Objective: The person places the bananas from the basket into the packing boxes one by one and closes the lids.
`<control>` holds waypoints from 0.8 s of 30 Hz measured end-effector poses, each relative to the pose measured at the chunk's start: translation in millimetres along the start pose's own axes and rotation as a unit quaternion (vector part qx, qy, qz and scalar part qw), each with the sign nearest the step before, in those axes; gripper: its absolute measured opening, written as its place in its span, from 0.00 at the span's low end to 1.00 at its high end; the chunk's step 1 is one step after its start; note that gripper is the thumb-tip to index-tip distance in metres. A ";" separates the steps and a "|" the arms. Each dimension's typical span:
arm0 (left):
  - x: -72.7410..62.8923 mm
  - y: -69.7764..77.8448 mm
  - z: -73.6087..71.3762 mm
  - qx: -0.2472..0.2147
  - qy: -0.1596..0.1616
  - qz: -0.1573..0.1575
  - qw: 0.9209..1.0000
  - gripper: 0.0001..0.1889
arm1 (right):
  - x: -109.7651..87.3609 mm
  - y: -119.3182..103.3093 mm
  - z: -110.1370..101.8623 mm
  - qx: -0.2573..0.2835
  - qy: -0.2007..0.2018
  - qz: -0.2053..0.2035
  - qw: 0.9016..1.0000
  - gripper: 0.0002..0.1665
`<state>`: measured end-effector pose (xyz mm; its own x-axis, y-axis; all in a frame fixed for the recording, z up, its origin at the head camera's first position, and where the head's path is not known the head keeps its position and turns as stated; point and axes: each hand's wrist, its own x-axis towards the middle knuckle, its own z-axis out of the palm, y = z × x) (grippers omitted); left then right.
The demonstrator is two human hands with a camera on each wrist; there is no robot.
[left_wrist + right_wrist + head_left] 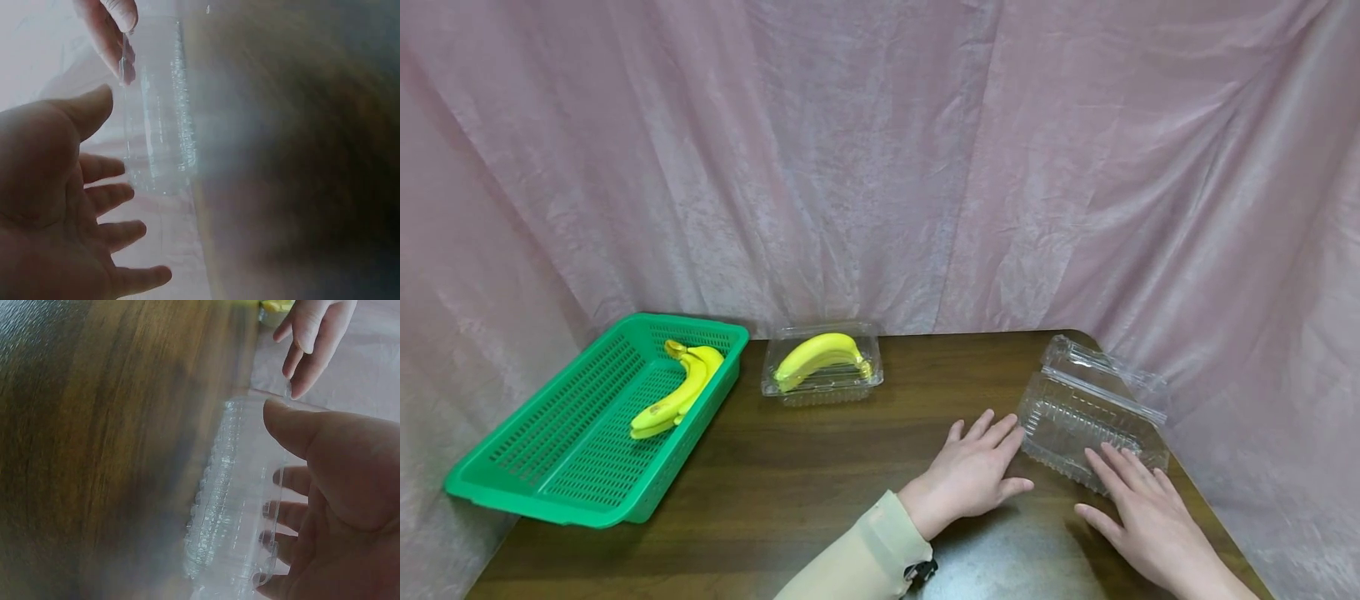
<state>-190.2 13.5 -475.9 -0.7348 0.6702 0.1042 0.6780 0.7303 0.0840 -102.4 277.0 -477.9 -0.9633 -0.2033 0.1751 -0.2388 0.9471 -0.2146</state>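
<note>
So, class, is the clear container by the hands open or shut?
Open: its lid extends back beyond the base, leaving the base uncovered.

Green rectangular perforated plastic basket (542,507) at left, curved yellow bananas (682,397) inside along its right wall, transparent rectangular plastic container (823,397) with single yellow banana (816,352), brown wood-grain tabletop (775,483), draped pink fabric curtain (880,167).

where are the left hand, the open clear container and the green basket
Left hand (968,473): head view, back of the hand
Open clear container (1071,423): head view, base
Green basket (591,458): head view, slotted floor
</note>
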 end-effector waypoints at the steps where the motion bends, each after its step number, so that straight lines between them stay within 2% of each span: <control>1: -0.1 0.0 -1.1 0.000 -0.003 0.002 1.000 0.40 | 0.0 0.1 0.3 -0.001 0.000 -0.002 1.000 0.49; 9: 0.8 0.7 -3.2 0.009 -0.019 0.018 1.000 0.40 | 0.4 1.4 0.6 0.006 -0.009 -0.008 1.000 0.48; 24: -2.1 -1.9 0.1 -0.009 -0.017 0.021 1.000 0.39 | 2.9 0.7 0.2 0.026 -0.028 -0.013 0.999 0.50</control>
<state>-190.0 10.8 -476.3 -0.7053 0.7050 0.0744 0.7087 0.6986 0.0990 -105.4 277.1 -477.7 -0.9615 -0.2430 0.1282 -0.2690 0.9274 -0.2598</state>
